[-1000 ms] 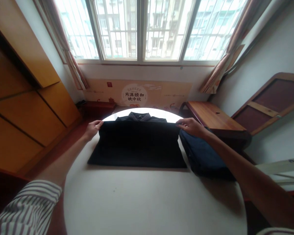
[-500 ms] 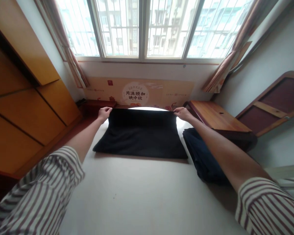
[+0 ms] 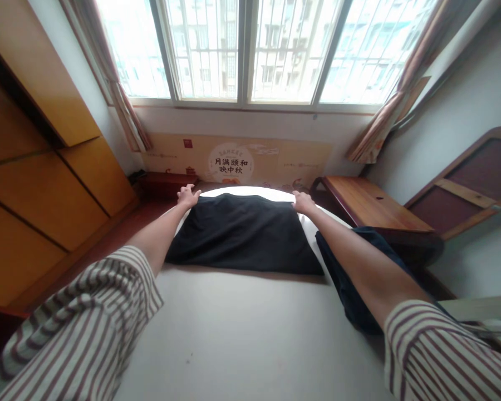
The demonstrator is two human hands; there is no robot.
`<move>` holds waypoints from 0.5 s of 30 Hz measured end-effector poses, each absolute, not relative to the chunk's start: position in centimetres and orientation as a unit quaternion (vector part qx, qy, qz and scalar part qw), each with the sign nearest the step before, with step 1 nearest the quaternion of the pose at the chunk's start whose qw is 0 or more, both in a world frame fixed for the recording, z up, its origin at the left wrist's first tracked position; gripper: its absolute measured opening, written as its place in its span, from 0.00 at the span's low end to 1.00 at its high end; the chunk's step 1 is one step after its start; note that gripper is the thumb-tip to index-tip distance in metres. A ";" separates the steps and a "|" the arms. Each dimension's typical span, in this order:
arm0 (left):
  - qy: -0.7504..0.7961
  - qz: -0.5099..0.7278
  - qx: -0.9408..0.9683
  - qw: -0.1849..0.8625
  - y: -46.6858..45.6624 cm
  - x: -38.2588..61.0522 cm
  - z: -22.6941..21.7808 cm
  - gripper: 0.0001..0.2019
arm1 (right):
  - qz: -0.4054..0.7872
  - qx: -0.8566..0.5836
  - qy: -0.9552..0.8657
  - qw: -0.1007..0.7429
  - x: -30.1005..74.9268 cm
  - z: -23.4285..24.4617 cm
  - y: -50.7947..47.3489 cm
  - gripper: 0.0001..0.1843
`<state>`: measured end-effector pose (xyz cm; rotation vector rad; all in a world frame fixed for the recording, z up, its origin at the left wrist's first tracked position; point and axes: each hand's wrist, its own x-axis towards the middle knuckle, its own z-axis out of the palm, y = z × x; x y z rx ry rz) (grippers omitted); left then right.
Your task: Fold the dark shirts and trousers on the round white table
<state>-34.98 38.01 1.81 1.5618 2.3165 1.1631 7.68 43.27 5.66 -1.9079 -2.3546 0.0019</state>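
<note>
A black folded garment (image 3: 242, 234) lies flat on the far half of a white round table (image 3: 234, 334). My left hand (image 3: 188, 196) rests at its far left corner with the fingers spread apart. At the far right corner, my right hand (image 3: 303, 201) has its fingers curled down onto the cloth's edge. Both arms are stretched out, in striped sleeves. A dark blue garment (image 3: 350, 278) lies bunched on the table's right side, partly under my right forearm.
A wooden bench (image 3: 371, 206) stands to the right beyond the table, and orange wooden cabinets (image 3: 45, 195) line the left wall. A printed cardboard panel (image 3: 234, 161) leans under the barred window. A dark wooden board leans against the right wall.
The near half of the black garment was carried away from me over its collar and laid down flat. My left hand's fingers have spread open from their pinch.
</note>
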 end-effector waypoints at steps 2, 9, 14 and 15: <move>0.731 0.359 0.579 0.045 35.7 -33.8 2.2 0.14 | -0.007 -0.599 -0.800 0.029 7.2 6.0 40.8 0.23; 0.433 0.161 0.887 -0.018 18.1 -31.6 2.0 0.17 | -0.054 -0.285 -0.957 -0.018 10.5 5.5 26.3 0.23; 0.430 0.058 0.895 -0.102 12.7 -33.8 1.5 0.19 | -0.100 -0.260 -0.960 -0.034 11.9 3.2 22.3 0.26; 0.444 0.047 0.888 -0.106 12.8 -34.2 1.4 0.20 | -0.102 -0.279 -0.954 -0.043 11.6 2.9 22.4 0.26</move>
